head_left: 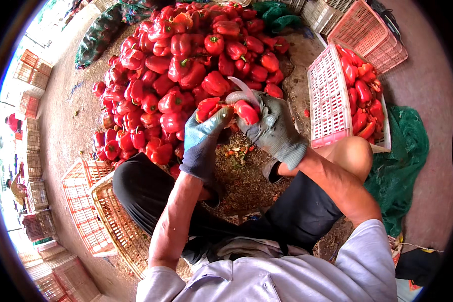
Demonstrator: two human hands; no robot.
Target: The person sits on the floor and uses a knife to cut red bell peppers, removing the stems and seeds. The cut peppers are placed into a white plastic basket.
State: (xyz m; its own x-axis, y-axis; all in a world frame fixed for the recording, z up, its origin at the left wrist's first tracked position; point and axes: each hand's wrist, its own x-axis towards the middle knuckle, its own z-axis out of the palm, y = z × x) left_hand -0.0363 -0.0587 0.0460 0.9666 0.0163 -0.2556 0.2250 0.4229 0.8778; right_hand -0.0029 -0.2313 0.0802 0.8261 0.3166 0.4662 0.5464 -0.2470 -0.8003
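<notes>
In front of the big pile of red bell peppers, both my gloved hands meet over a split pepper. My left hand, in a blue-grey glove, is closed on one red pepper piece. Another red piece sits against the fingers of my right hand, whose grey glove is dirty. That hand also grips a knife; its curved blade points up and left, and the handle is mostly hidden by the glove. Seeds and pepper scraps lie on the ground below my hands.
A white-and-pink crate of red peppers stands at my right, beside a green net. Pink crates stand behind it. More plastic crates sit by my left knee. A filled net sack lies at the far left.
</notes>
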